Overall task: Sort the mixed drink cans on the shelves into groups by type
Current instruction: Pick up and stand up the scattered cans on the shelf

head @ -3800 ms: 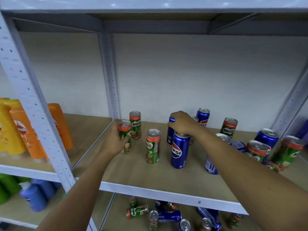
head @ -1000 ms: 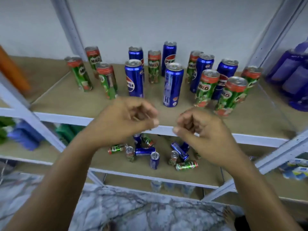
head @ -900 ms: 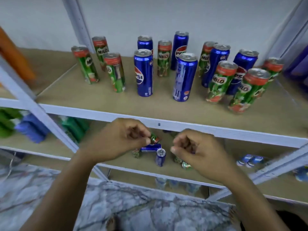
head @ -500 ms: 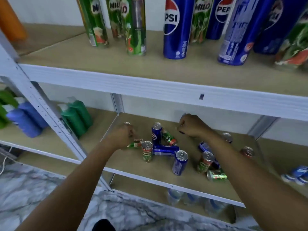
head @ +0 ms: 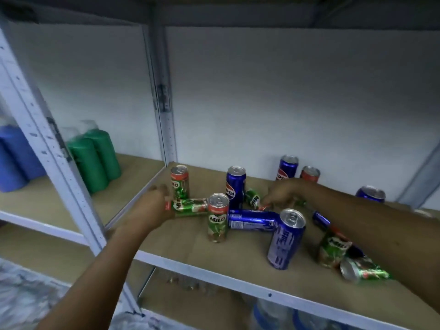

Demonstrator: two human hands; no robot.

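Observation:
Green Milo cans and blue Pepsi cans stand and lie mixed on the lower shelf board (head: 214, 258). My left hand (head: 152, 208) closes around the red end of a Milo can lying on its side (head: 190, 207), beside an upright Milo can (head: 179, 182). My right hand (head: 283, 194) pinches the end of a small tipped Milo can (head: 253, 198) behind a lying Pepsi can (head: 252, 220). Upright in front are a Milo can (head: 217, 217) and a Pepsi can (head: 285, 239). My right forearm hides part of the cans at the right.
Green bottles (head: 95, 156) and blue bottles (head: 14, 160) stand in the neighbouring bay, behind the white shelf post (head: 47, 144). More cans stand at the back (head: 287, 167) and a Milo can lies at the front right (head: 364, 272). Clear bottles (head: 273, 315) sit on the shelf below.
The view has dropped from the upper shelf to the lower one. Both hands reached in, and each now has its fingers on a fallen Milo can.

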